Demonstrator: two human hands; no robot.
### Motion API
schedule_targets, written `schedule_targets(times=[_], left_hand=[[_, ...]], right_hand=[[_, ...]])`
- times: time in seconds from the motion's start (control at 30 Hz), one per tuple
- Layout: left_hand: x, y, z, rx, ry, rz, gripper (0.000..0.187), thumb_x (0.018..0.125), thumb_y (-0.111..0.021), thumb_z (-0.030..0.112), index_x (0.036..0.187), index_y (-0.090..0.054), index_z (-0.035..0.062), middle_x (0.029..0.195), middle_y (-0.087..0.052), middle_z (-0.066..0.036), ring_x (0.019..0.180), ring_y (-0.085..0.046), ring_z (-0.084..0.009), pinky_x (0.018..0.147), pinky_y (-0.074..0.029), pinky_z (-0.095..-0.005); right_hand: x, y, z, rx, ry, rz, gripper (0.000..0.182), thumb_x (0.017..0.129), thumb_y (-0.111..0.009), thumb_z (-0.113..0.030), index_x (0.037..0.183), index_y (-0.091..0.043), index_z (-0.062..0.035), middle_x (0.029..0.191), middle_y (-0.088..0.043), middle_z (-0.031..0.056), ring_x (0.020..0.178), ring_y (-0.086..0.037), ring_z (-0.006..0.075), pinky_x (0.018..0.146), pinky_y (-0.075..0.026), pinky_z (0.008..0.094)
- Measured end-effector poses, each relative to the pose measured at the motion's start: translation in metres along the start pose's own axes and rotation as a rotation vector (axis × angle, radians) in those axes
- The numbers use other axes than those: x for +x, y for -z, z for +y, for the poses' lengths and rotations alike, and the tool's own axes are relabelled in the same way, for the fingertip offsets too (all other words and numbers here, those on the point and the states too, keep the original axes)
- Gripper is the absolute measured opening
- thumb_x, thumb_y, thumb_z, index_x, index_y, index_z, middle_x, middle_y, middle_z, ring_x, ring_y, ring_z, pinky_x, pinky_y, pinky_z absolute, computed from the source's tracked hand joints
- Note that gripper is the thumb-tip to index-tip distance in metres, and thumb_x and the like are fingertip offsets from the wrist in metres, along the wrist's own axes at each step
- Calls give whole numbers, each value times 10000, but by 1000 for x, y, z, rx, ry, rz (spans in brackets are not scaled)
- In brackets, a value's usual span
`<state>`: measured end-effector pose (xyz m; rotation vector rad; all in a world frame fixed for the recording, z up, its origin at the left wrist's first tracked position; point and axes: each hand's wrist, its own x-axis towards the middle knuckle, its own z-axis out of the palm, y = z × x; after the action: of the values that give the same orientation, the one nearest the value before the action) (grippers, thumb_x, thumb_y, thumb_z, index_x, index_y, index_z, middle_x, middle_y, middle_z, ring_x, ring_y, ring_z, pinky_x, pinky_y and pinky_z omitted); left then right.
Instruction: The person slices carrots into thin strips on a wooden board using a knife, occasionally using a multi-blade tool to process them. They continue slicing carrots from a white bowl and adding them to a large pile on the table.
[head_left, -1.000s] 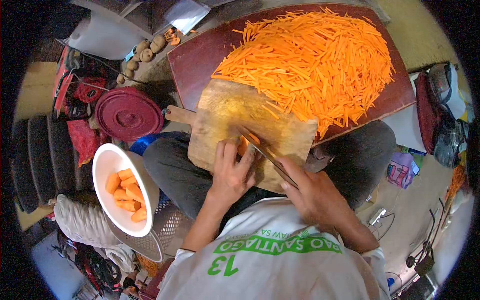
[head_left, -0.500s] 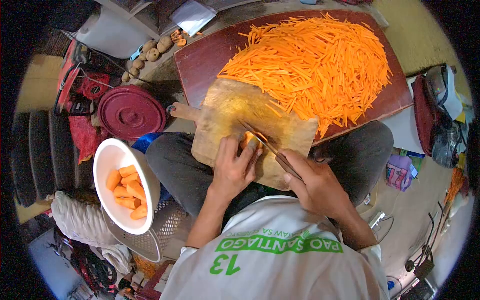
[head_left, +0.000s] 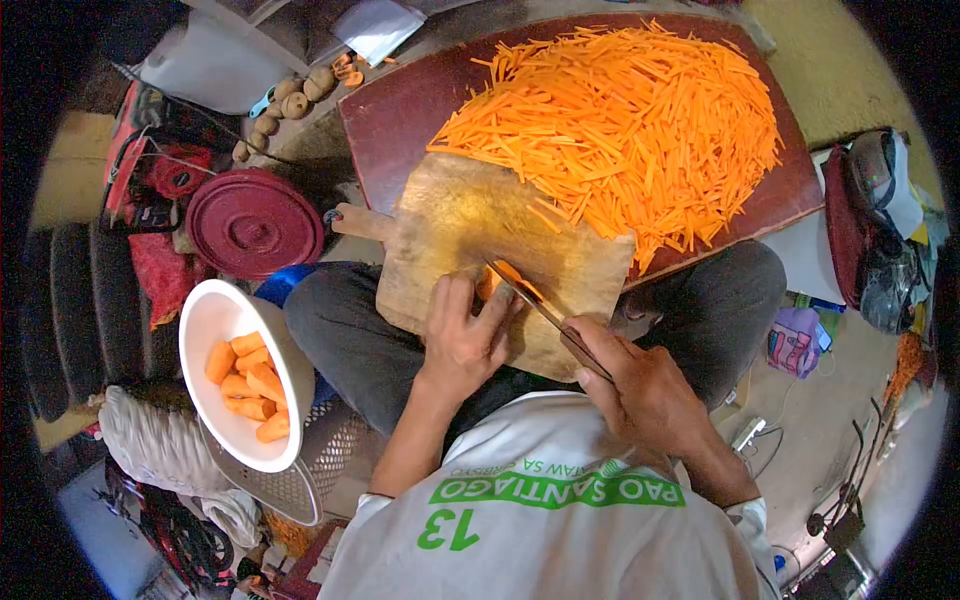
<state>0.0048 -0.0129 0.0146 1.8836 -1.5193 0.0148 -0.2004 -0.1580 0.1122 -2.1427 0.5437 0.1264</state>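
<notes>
A wooden cutting board [head_left: 440, 220] lies tilted across my lap, its handle pointing left. On it, my left hand [head_left: 465, 325] has its fingers closed on a piece of carrot [head_left: 490, 282], which they partly hide. My right hand [head_left: 625, 375] grips a knife [head_left: 545, 312] by its handle. The blade lies across the carrot, beside my left fingertips, with an orange slice on its far side. Beyond the board, a large heap of thin carrot strips [head_left: 620, 130] covers much of a dark red tabletop [head_left: 400, 130].
At the left, a white bowl [head_left: 192, 375] holds several peeled carrot pieces [head_left: 265, 380], above a mesh basket [head_left: 330, 450]. A dark red round lid [head_left: 255, 222] lies behind it. Several brown round items [head_left: 295, 105] sit at the upper left. A purple bag [head_left: 794, 343] is at the right.
The knife has shifted slightly over the carrot and its blade angle has changed, with my right hand turned a little lower. The view has moved slightly.
</notes>
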Motion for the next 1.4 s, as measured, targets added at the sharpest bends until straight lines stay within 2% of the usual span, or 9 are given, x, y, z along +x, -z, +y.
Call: schedule_targets(times=[0.2,0.3,0.5,0.6,0.7,0.8,1.03,1.33,1.4], left_hand=[[0,-1,2,-24,16,2,385,797,-832,42,1166,-723,21,1084,-579,-224,900,-580,-410,756,-504,-497],[3,-3,0,-7,-6,34,355,811,-845,52,1142,-723,14,1026,-568,-210,873,-578,-402,732,-494,-485],[-2,-8,0,0,21,86,320,819,-881,91,1097,-741,14,938,-541,-179,849,-574,-375,708,-475,-466],[-6,-7,-2,-4,26,100,314,820,-890,115,1084,-751,17,952,-556,-175,854,-580,-366,716,-478,-460],[-5,-9,-5,-23,28,114,321,822,-892,130,1091,-758,19,975,-577,-175,860,-587,-363,738,-481,-460],[-5,-7,-5,-12,29,100,332,822,-891,137,1107,-763,22,994,-594,-175,869,-594,-363,761,-482,-463],[-4,-4,-3,7,18,81,329,811,-889,132,1096,-766,22,996,-597,-175,885,-603,-366,766,-480,-467],[-1,-4,0,-17,28,92,314,800,-881,85,1080,-759,13,1026,-617,-187,899,-618,-378,771,-494,-477],[1,-6,0,-29,10,111,305,802,-878,72,1074,-758,9,1037,-628,-192,898,-623,-379,773,-501,-478]], right_hand=[[31,-20,18,30,178,123,552,1004,-646,-95,1522,-472,-24,1164,-721,287,1069,-722,477,849,-590,531],[58,-19,15,3,50,-34,530,1002,-637,-84,1500,-487,15,1176,-719,292,1108,-717,470,900,-581,510],[65,-15,35,157,112,45,515,1013,-639,-100,1492,-530,54,1216,-731,265,1143,-745,396,952,-573,452],[57,-2,23,202,42,12,528,1020,-638,-112,1512,-527,45,1238,-734,266,1181,-748,346,975,-574,438],[47,-4,23,90,217,102,534,1013,-660,-119,1510,-536,33,1243,-738,266,1166,-754,369,954,-591,438],[32,-1,12,60,98,-16,541,1002,-680,-118,1506,-541,19,1230,-746,254,1110,-757,410,902,-609,454],[14,-8,7,42,150,77,513,1002,-660,-125,1487,-528,-24,1194,-732,256,1018,-749,464,839,-603,515],[15,6,-7,70,-70,-99,499,1014,-642,-108,1483,-493,-28,1235,-704,276,1081,-714,488,862,-592,527],[23,-10,7,100,80,26,500,1012,-648,-104,1481,-498,-24,1229,-709,283,1058,-716,500,860,-591,535]])
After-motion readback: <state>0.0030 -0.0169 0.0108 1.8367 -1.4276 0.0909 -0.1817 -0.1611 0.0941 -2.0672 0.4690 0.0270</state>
